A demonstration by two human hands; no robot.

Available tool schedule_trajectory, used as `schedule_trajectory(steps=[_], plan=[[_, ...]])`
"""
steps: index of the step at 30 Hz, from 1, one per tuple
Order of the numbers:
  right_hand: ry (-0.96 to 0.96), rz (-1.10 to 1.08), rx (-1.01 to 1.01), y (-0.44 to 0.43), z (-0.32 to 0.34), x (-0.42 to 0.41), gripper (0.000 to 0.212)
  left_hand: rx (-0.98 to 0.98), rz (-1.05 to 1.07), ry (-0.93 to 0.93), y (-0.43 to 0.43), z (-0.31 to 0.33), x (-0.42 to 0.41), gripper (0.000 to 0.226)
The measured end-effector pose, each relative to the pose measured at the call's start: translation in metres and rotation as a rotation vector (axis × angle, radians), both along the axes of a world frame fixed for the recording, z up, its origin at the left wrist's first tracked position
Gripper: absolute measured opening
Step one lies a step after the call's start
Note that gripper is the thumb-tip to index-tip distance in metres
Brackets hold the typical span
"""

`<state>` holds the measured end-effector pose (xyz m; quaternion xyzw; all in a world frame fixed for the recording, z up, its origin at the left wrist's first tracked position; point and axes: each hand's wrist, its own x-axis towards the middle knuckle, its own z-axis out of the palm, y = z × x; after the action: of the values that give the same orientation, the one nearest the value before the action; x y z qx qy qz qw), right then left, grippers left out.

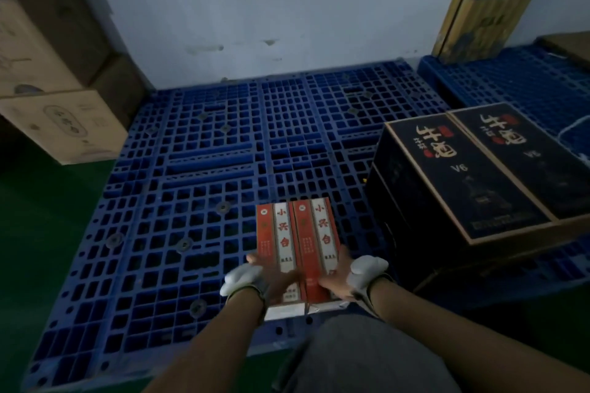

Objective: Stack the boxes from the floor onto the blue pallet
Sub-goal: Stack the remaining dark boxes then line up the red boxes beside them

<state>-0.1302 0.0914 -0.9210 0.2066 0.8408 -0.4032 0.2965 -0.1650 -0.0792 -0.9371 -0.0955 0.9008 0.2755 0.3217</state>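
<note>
The red box [298, 249] is gripped at its near end by the left hand [271, 281] and right hand [340, 281], kept level above the blue pallet [191, 169] for setting down beside the black box [472, 175].

There is one camera, and it sits on the person's head. It looks forward and down, from high up, so both arms reach out from the bottom edge. The blue pallet [204, 169] fills the middle and looks close. The wall [271, 3] is at the top, farther away. The lens is wide, so straight edges bend near the sides. No other view shares the scene.
</note>
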Motion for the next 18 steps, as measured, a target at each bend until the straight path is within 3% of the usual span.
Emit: schedule_trajectory(steps=[3, 8, 10, 14, 18], plan=[[0.051, -0.124, -0.123, 0.012, -0.003, 0.002, 0.089, 0.123, -0.145, 0.065, 0.01, -0.005, 0.002, 0.043], [0.057, -0.163, -0.153, 0.029, -0.005, -0.003, 0.082, 0.14, -0.112, 0.068, 0.014, 0.01, 0.004, 0.041], [0.063, -0.22, -0.13, 0.03, -0.007, -0.005, 0.08, 0.174, -0.091, 0.028, 0.018, 0.013, 0.004, 0.052], [0.029, -0.291, 0.038, 0.042, -0.005, -0.008, 0.077, 0.213, -0.074, -0.012, 0.036, 0.011, 0.005, 0.061], [-0.007, -0.084, 0.285, 0.048, 0.0, 0.001, 0.074, 0.281, -0.029, -0.067, 0.053, 0.013, -0.001, 0.062]])
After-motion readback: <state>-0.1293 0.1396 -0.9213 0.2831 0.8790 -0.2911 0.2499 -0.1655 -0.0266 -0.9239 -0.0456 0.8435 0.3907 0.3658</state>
